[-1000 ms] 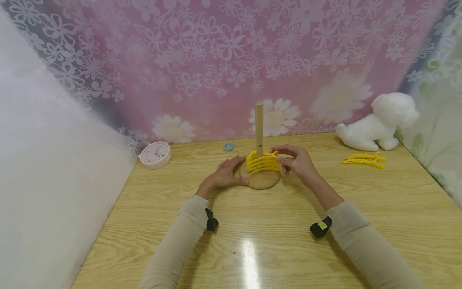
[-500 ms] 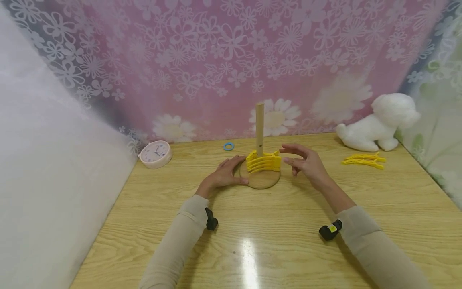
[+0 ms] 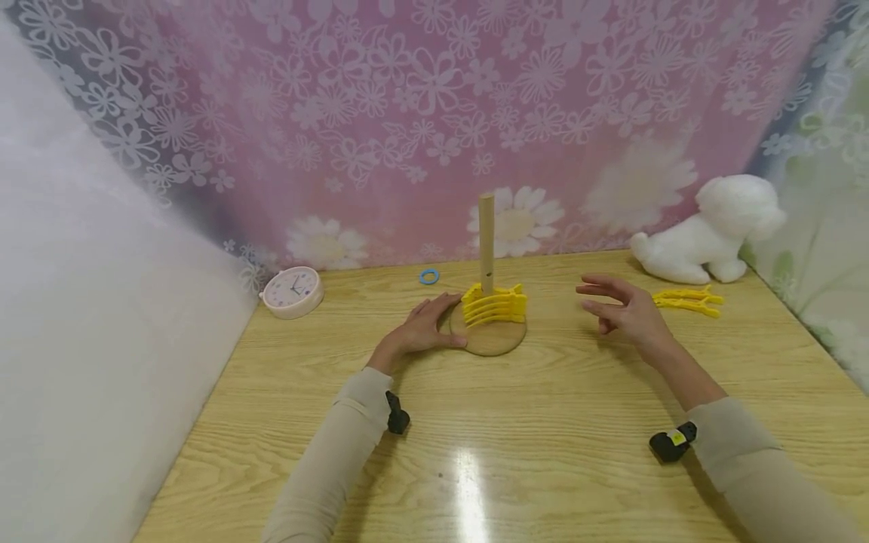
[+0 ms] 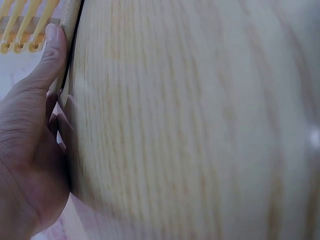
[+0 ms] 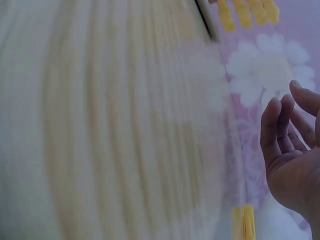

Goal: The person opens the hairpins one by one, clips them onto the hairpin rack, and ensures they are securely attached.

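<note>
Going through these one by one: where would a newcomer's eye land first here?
Probably on the upright wooden post near the middle, rising from a round wooden base with stacked curved yellow pieces at its foot. The white plush dog at the far right would likely come next. The left hand holds the base's edge; the right hand hovers empty near loose yellow pieces.

The left arm (image 3: 322, 467), sleeved in beige, extended forward and inward. The left wrist (image 3: 387, 359) was bare past the cuff. The left hand (image 3: 422, 329) lay low, thumb (image 4: 48, 60) extended and spread from the fingers. The right arm (image 3: 767, 467), also sleeved, angled forward and inward from the lower right corner. The right wrist (image 3: 699, 383) was likewise bare. The right hand (image 3: 630, 317) was raised, holding nothing, its fingers (image 5: 270, 130) loosely bent and directed inward.
</note>
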